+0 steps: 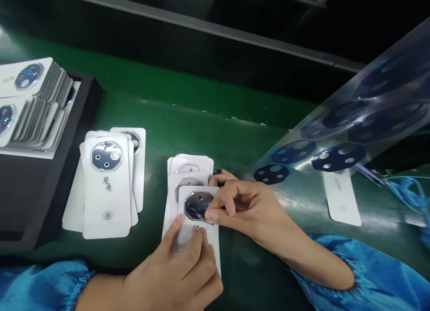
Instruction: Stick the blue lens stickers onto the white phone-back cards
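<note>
Furthest left of the white gloss card (pixel 186 239) in our hands, a black foam tray (pixel 50 199) carries overlapping rows of stiff white cards (pixel 36 85), each bearing a dark octagonal piece. Nearer that card, on the green table (pixel 188 127), lies a loose fan of white cards (pixel 105 199), their silvery octagonal plates gleaming like mirrors.

At the centre, our left hand (pixel 171 275), in its gathered blue sleeve (pixel 40 284), closes on the card's lower part, fingers curled and thumb on its face. Just above, the card overlaps a short stack of similar white cards (pixel 190 168). Our right hand (pixel 242 208) pinches the rim of the polished, holed octagonal plate (pixel 196 206) on the card, between thumb and forefinger. Working at the rim seems best, keeping skin off the mirror finish and the hold steady.

Right of the card, a curling sheet of clear plastic film (pixel 336 136) carries dark, holed octagons (pixel 294 151). Beneath it lies a lone white card (pixel 342 199), and further right are tangled blue cords (pixel 406 194).
</note>
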Motion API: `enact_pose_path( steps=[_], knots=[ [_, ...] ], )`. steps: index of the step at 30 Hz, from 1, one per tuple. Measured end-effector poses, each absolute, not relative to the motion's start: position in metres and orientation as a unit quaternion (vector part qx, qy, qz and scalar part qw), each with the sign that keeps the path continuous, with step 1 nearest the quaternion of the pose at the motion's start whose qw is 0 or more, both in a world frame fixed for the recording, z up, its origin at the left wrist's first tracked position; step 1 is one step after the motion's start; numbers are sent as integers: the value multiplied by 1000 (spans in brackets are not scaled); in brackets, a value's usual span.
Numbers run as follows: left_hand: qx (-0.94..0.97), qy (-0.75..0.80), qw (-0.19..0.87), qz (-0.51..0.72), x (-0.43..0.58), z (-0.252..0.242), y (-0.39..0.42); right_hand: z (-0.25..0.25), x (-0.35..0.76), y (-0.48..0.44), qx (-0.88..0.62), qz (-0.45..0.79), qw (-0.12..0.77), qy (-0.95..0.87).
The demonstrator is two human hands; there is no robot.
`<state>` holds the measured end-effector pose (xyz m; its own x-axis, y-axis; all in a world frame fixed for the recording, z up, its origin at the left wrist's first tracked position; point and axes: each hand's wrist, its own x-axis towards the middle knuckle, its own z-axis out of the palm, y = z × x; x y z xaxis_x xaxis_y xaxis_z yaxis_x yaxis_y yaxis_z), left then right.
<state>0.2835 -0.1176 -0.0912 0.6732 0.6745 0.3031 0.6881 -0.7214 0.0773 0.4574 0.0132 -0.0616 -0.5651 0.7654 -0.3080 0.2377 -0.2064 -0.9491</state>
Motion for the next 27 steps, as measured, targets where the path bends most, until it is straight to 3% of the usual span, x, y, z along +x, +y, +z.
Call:
enact_pose_path(
  steps=[11, 17, 27],
  knots=[
    [-925, -359, 18, -120, 282, -86, -117, -62, 458, 13, -398, 645, 206, -619],
    [-926, -362, 17, -110, 281, -83, -115, -58, 456, 16, -395, 703, 234, -544],
    [-926, -355, 10, -127, 280, -85, -115, -57, 454, 11, -471, 625, 238, -576]
  ],
)
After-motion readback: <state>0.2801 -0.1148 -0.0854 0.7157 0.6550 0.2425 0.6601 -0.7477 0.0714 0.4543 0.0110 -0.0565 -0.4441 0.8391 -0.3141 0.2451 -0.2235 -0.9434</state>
